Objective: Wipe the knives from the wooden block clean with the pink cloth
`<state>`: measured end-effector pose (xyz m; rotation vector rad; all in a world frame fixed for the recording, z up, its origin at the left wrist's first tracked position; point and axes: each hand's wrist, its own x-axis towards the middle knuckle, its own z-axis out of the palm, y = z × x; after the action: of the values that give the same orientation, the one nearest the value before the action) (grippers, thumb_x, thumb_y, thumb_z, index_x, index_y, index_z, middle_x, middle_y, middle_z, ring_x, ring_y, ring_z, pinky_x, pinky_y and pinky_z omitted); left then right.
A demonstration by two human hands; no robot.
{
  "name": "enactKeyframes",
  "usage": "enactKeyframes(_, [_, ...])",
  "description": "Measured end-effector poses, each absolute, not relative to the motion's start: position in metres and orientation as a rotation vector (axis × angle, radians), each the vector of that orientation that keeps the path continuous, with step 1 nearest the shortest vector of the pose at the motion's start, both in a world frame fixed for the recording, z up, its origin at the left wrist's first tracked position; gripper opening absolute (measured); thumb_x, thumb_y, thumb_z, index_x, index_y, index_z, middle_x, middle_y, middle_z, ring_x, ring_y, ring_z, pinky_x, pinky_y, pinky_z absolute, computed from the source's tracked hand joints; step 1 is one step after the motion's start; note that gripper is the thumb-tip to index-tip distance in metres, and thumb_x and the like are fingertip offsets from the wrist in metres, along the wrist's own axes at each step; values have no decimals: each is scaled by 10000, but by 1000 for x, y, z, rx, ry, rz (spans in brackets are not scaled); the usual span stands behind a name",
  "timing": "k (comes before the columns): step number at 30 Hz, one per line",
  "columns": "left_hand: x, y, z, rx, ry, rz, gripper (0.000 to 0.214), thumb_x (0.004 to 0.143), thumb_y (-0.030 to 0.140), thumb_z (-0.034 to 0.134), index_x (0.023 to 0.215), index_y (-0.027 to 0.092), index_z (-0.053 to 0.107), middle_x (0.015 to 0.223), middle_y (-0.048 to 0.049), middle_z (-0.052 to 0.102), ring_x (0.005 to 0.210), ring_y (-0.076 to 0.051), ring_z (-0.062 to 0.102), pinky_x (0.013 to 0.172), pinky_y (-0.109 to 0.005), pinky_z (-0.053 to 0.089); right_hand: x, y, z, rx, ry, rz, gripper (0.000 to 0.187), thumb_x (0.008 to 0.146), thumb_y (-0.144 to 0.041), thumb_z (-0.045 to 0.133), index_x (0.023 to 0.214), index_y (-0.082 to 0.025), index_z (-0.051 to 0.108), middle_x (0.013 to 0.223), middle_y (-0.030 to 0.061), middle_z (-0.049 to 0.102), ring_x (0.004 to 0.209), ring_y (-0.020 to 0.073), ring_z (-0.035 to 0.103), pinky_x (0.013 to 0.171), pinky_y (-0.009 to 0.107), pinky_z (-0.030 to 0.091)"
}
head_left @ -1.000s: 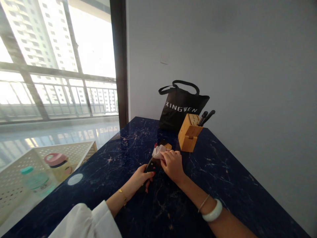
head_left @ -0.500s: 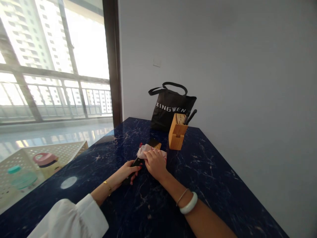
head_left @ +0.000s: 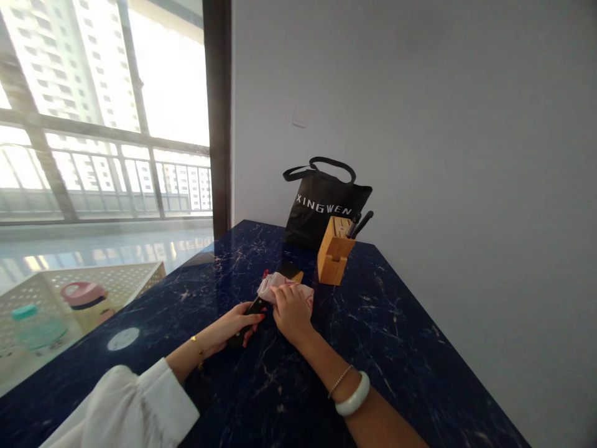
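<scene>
My left hand (head_left: 239, 320) is closed around the black handle of a knife (head_left: 256, 305) at the middle of the table. A pale pink cloth (head_left: 267, 286) with red marks is folded over the blade. Pressed on top of this cloth, my right hand (head_left: 293, 316) grips it with bent fingers against the blade. Beyond the cloth a dark, shiny part of the blade shows, with a wood-coloured patch that looks like a reflection. The cloth hides most of the blade. Just past my right hand stands a wooden knife block (head_left: 333, 258) with black-handled tools in it.
A black tote bag (head_left: 321, 214) stands behind the knife block near the wall. The dark blue marbled table (head_left: 373, 348) carries a round whitish disc (head_left: 124, 339) at left. Beside the table is a perforated cream basket (head_left: 140, 274) with a pink-lidded bottle (head_left: 86, 302) and a teal-capped bottle (head_left: 37, 326).
The view has shifted slightly. Both hands keep their hold on the knife and cloth, with only a slight shift of the right hand and forearm.
</scene>
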<state>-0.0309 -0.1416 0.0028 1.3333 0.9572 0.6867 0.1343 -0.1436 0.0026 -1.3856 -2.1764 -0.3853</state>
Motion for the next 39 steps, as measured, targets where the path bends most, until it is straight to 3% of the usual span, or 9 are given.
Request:
enactKeyframes(9, [-30, -140, 1, 1349, 936, 689, 462, 656, 429, 617, 969, 133, 454, 542, 68, 463, 386, -50, 391, 344, -178, 390, 133, -144, 0, -1410, -2155, -385, 364, 820, -193, 411, 1183, -208, 437, 1017, 71, 522, 958, 218, 409, 839, 371, 313])
enactKeyframes(17, [-31, -136, -7, 1418, 960, 680, 453, 666, 509, 582, 901, 153, 430, 561, 71, 471, 360, -43, 386, 330, -192, 401, 143, -139, 1, -1404, -2061, -314, 313, 781, -226, 506, 1093, -198, 487, 958, 55, 530, 935, 209, 425, 858, 360, 313])
enactKeyframes(26, [-29, -134, -4, 1411, 975, 651, 503, 596, 458, 665, 925, 135, 465, 502, 83, 466, 358, -49, 406, 343, -191, 403, 139, -142, 2, -1226, -2149, -274, 276, 795, -177, 468, 1069, -180, 502, 938, 57, 537, 936, 202, 433, 873, 359, 315])
enactKeyframes(29, [-30, -135, -6, 1359, 968, 665, 548, 592, 427, 683, 990, 126, 456, 504, 77, 486, 392, -67, 462, 403, -218, 451, 138, -140, 1, -1247, -2127, -297, 269, 793, -178, 471, 1060, -180, 506, 929, 54, 541, 937, 197, 431, 874, 353, 317])
enactKeyframes(33, [-34, -136, -5, 1254, 920, 659, 557, 591, 369, 709, 1024, 130, 454, 657, 7, 577, 589, -109, 583, 537, -230, 492, 136, -137, -2, -1272, -2112, -302, 268, 792, -191, 477, 1058, -191, 508, 924, 48, 542, 924, 199, 433, 857, 356, 325])
enactKeyframes(39, [-36, -131, -7, 1351, 947, 679, 509, 584, 423, 693, 955, 137, 491, 658, 35, 537, 413, -25, 407, 370, -166, 359, 131, -136, -3, -1262, -2112, -298, 266, 797, -178, 456, 1058, -185, 509, 932, 61, 535, 940, 214, 428, 863, 370, 312])
